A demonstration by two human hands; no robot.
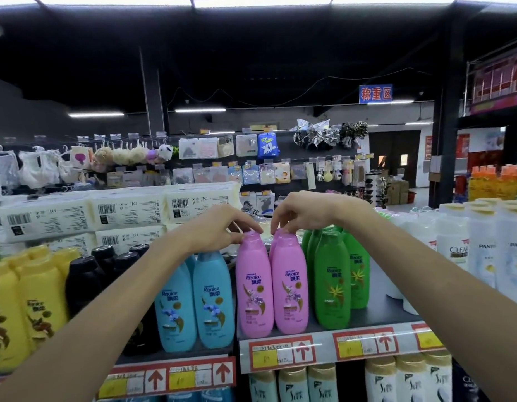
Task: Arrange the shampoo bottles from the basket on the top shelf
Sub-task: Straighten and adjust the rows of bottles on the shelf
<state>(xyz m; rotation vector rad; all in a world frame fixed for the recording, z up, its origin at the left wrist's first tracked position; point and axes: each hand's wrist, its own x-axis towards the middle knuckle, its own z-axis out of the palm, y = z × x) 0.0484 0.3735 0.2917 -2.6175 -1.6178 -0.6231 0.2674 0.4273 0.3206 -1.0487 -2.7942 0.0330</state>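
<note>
Two pink Rejoice shampoo bottles stand upright side by side at the front of the top shelf (373, 317). My left hand (222, 227) pinches the cap of the left pink bottle (254, 285). Beside it, my right hand (303, 213) has its fingertips curled on the caps of the right pink bottle (289, 285) and of another pink one behind it. Blue Rejoice bottles (212, 300) stand to the left, green ones (332, 280) to the right. The basket is out of view.
Yellow (22, 300) and black bottles (83, 280) fill the shelf's left end, white Clear and Pantene bottles (483, 248) the right. White wrapped packs (106, 213) are stacked behind. Red price-tag strips (280, 355) edge the shelf, with cream-capped bottles (408, 381) on the shelf below.
</note>
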